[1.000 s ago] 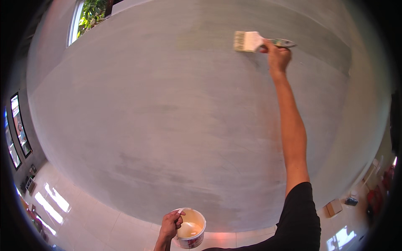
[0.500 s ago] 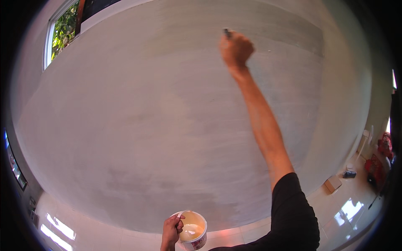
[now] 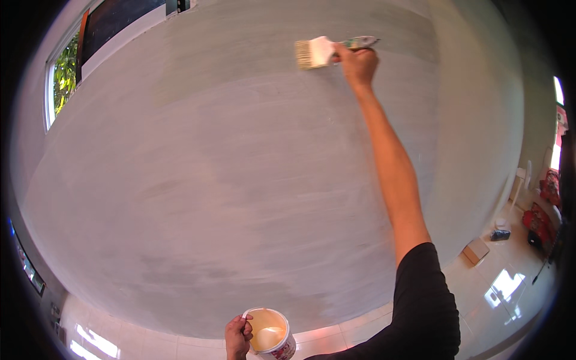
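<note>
While the right hand (image 3: 361,63) holds a wide brush (image 3: 320,52) high at the grey wall (image 3: 270,174), the left hand (image 3: 238,335) grips a bucket (image 3: 284,349) below

Though the wrist partly hides them, the right fingers are curled around the brush's neck, where the broad pale head narrows to the handle (image 3: 363,42). The brush looks light: stiff handle, springy straw-coloured bristles (image 3: 305,54), best held at that neck; wet, it could turn slippery. Whether the bristles touch the wall is hard to tell. The left fingers are folded firmly over a white grip at the bucket's rim. Round and seemingly plastic, the bucket is probably weighted mainly by its cream liquid (image 3: 267,341), which could slop if tipped. The wall is matt, with streaky darker patches; the tiled floor (image 3: 475,289) is glossy
</note>
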Tool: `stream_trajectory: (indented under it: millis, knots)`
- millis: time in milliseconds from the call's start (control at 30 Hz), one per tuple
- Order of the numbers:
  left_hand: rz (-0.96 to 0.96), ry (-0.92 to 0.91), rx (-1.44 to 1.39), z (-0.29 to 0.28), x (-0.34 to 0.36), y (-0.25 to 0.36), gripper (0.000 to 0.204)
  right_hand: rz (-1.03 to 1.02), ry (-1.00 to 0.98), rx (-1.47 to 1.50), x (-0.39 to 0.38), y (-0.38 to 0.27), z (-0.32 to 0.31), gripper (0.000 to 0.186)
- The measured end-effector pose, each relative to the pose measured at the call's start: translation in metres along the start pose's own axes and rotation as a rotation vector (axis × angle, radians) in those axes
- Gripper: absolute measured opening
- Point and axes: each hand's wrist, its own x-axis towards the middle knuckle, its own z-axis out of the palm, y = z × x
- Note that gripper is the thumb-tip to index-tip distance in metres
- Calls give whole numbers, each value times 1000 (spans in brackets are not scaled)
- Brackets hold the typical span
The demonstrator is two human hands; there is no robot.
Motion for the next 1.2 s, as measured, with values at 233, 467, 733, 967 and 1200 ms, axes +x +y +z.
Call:
stream_trajectory:
  millis: [233,467,733,967,1200]
  knots:
    - [-23,-67,-30,12,9,1,24,-63,248,-640,60,24,-119,31]
    - [-43,-93,-23,40,11,-8,23,-481,214,-516,3,-5,-6,22]
    - [1,-75,7,61,4,-7,22,-94,-100,-3,-4,-16,-4,26]
    - [159,-29,891,60,7,-19,24,-132,130,-311,91,83,-146,32]
    - [76,-22,793,74,1,-21,24,-312,305,-863,89,66,-132,30]
